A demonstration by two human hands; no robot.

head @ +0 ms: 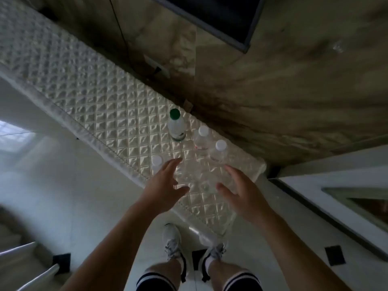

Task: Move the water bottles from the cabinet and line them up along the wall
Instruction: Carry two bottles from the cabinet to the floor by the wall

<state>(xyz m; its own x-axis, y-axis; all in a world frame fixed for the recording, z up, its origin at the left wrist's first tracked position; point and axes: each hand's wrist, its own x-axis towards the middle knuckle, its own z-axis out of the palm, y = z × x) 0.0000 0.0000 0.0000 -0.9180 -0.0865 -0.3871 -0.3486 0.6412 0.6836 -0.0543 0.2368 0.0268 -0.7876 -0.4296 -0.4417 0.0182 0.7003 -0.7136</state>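
A cabinet top under a quilted white cloth (88,97) runs along a marbled brown wall (283,85). A green-capped bottle (176,125) stands on it, with two clear white-capped bottles (202,138) (219,151) to its right, nearer the wall. Another white-capped bottle (157,162) stands at the front edge, just left of my left hand (168,182). My right hand (238,186) hovers a little apart from it. Both hands are open with fingers spread over the cloth. Something clear and blurred lies between them; I cannot tell what it is.
A dark screen (210,15) hangs on the wall above, with a socket and cable (156,67) below it. My feet in grey sneakers (173,241) stand on white floor tiles. A clear object (200,233) lies by the cloth's near corner. A white door frame (315,198) is at the right.
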